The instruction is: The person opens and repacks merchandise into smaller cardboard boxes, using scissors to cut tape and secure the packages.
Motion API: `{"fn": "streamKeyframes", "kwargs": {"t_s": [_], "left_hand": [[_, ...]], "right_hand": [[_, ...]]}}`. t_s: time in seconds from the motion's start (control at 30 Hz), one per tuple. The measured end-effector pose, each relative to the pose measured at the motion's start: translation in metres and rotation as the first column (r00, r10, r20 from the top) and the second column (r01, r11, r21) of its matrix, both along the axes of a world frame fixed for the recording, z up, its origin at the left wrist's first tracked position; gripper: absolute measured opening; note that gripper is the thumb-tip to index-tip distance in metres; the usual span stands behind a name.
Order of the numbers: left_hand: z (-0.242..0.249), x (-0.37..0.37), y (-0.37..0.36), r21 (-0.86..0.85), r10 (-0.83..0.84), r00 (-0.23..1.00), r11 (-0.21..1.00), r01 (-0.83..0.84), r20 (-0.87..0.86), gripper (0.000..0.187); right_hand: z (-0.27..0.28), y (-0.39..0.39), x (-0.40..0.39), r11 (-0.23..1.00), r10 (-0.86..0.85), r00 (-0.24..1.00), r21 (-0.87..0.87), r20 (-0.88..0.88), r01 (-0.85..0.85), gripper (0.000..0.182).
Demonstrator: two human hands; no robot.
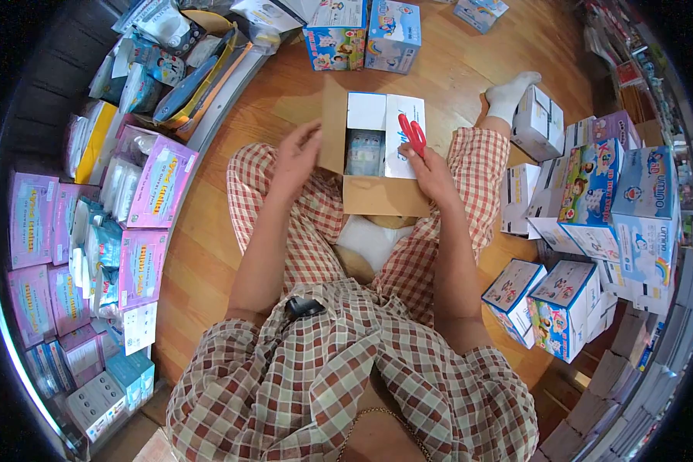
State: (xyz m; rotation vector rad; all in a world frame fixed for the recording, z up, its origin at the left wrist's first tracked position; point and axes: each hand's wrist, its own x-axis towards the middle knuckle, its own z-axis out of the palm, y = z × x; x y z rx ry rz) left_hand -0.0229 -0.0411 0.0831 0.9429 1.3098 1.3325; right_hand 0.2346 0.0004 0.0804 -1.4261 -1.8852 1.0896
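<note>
An opened cardboard box (386, 195) stands between my legs, its brown flaps folded outward. Inside it are white cartons (367, 111) and a pale blue clear-wrapped pack (365, 152). My right hand (434, 179) is at the box's right side, closed around a pair of scissors (413, 132) with red handles. The handles point up and away from me, over the white carton with blue lettering; the blades are hidden. On the other side, my left hand (297, 155) is beside the left flap, its fingers loosely extended with the fingertips right at the flap's edge.
Blue printed cartons (393, 37) stand on the wooden floor ahead. To my right are stacked cartons (589, 189) and more boxes (564, 296) near my knee. A shelf on the left holds pink mask boxes (160, 182) and plastic-wrapped packs (162, 63).
</note>
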Motion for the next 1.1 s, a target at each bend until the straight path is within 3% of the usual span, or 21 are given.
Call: {"fn": "streamKeyframes", "kwargs": {"t_s": [0.03,0.1,0.13,0.2,0.3,0.33,0.47,0.53,0.73,0.87,0.93,0.97,1.03,1.1], "left_hand": [[0.002,0.009,0.0,-0.003,-0.004,1.0,1.0,0.004,-0.001,0.038],[0.005,0.027,0.001,0.187,-0.17,0.89,0.945,0.269,-0.423,0.04],[0.002,0.034,0.001,0.188,-0.167,0.89,0.945,0.267,-0.425,0.04],[-0.002,0.045,0.001,0.191,-0.112,0.555,0.868,0.459,-0.824,0.043],[-0.001,0.055,-0.006,0.077,-0.163,0.487,0.897,0.436,-0.858,0.047],[-0.006,0.052,-0.006,0.123,-0.152,0.535,0.888,0.442,-0.831,0.054],[0.001,0.042,-0.012,0.082,-0.191,0.543,0.895,0.438,-0.818,0.066],[0.0,0.039,-0.011,0.109,-0.196,0.611,0.898,0.426,-0.767,0.07],[0.002,0.048,-0.007,0.099,-0.189,0.581,0.898,0.429,-0.792,0.071],[0.003,0.05,-0.004,0.127,-0.169,0.603,0.901,0.416,-0.78,0.073],[0.002,0.047,-0.004,0.121,-0.177,0.605,0.9,0.418,-0.776,0.074],[0.002,0.046,-0.004,0.116,-0.186,0.607,0.899,0.422,-0.773,0.075],[0.0,0.043,-0.004,0.117,-0.188,0.619,0.901,0.418,-0.762,0.072],[0.0,0.039,-0.003,0.118,-0.185,0.633,0.906,0.406,-0.752,0.07]], "right_hand": [[-0.002,0.001,0.001,1.0,0.008,1.0,-0.025,-0.028,-0.008,0.031],[-0.008,0.004,0.003,1.0,0.012,0.998,-0.024,-0.054,-0.013,0.032],[-0.01,0.005,0.003,1.0,0.017,0.997,-0.021,-0.08,-0.018,0.032],[-0.009,0.005,0.002,1.0,0.019,0.996,0.0,-0.088,-0.019,0.032],[0.001,-0.002,0.003,1.0,0.002,0.996,-0.009,-0.094,-0.003,0.031],[0.004,-0.004,0.003,1.0,-0.004,0.995,-0.028,-0.1,0.001,0.032],[0.002,-0.016,0.008,1.0,0.003,0.989,0.029,-0.151,0.001,0.025],[0.009,-0.024,0.014,0.992,0.054,0.998,0.11,0.036,-0.058,0.021],[0.019,-0.045,0.029,0.941,0.116,0.984,0.302,0.137,-0.153,0.026],[0.04,-0.049,0.015,0.962,0.052,0.977,0.251,0.207,-0.105,0.03],[0.035,-0.037,0.005,0.948,0.117,0.92,0.233,0.375,-0.216,0.032],[0.032,-0.029,0.0,0.947,0.117,0.921,0.236,0.371,-0.216,0.032],[0.025,-0.013,-0.01,0.914,0.255,0.828,0.155,0.499,-0.374,0.034],[0.024,-0.004,-0.016,0.896,0.31,0.814,0.134,0.492,-0.422,0.033]]}}
